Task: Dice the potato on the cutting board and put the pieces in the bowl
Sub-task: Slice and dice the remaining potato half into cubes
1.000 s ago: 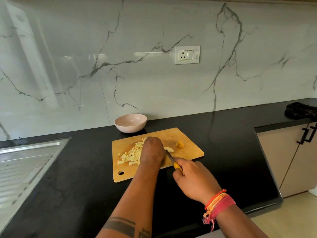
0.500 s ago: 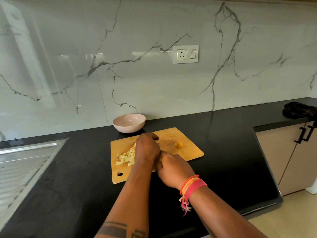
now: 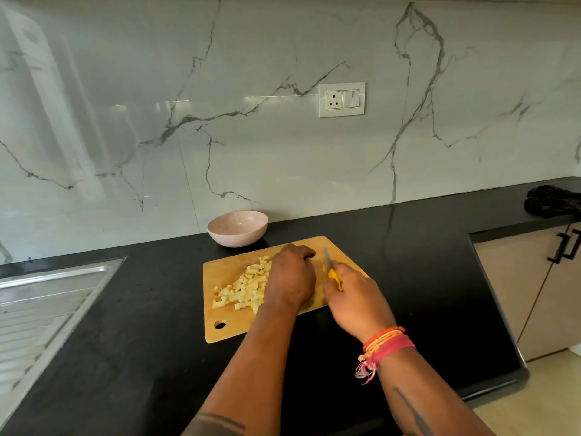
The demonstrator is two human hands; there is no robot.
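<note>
Wooden and rectangular, the cutting board [image 3: 226, 328] lies on your black stone countertop [image 3: 125, 341], its hanging hole at the near left corner. Your left hand [image 3: 290, 278] rests knuckles-up on the middle of the board with its fingers curled down over something I cannot make out, so I cannot tell what it grasps. Just left of that hand, a heap of pale yellow diced potato pieces [image 3: 243, 286] is spread across the board. Your right hand [image 3: 355, 300] is clenched round the yellow handle of a small knife [image 3: 330, 269], whose blade points away from you just beside your left fingers. Beyond the board's far left corner stands the round pink bowl [image 3: 238, 229], close to the white marble-veined backsplash [image 3: 283, 152].
</note>
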